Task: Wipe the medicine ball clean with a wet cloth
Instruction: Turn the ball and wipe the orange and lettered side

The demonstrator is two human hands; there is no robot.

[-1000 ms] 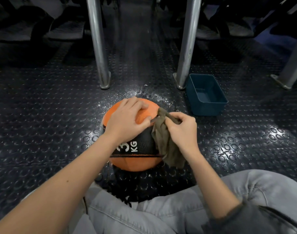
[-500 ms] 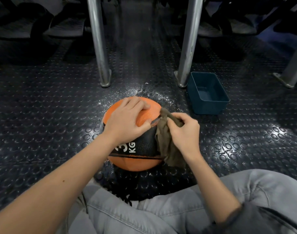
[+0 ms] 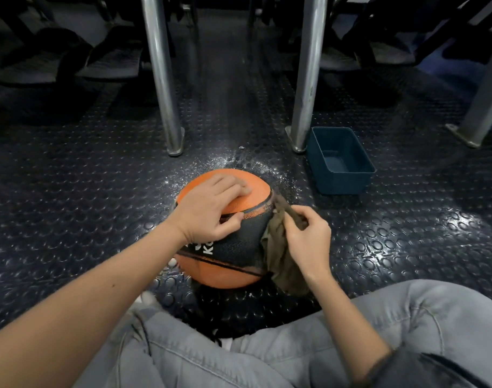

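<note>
An orange and black medicine ball marked "KG" sits on the studded black floor in front of my crossed legs. My left hand lies spread on its top, fingers on the orange panel and thumb on the black band. My right hand grips a brownish-grey cloth against the ball's right side. Most of the cloth hangs down below that hand.
A blue plastic tub stands on the floor to the right behind the ball. Two metal posts rise behind the ball, with another post at far right. White specks lie on the floor around the ball. Dark seats fill the background.
The ball has turned a little under my left hand, showing more of the black band. My right hand has shifted slightly down the ball's right side with the cloth.
</note>
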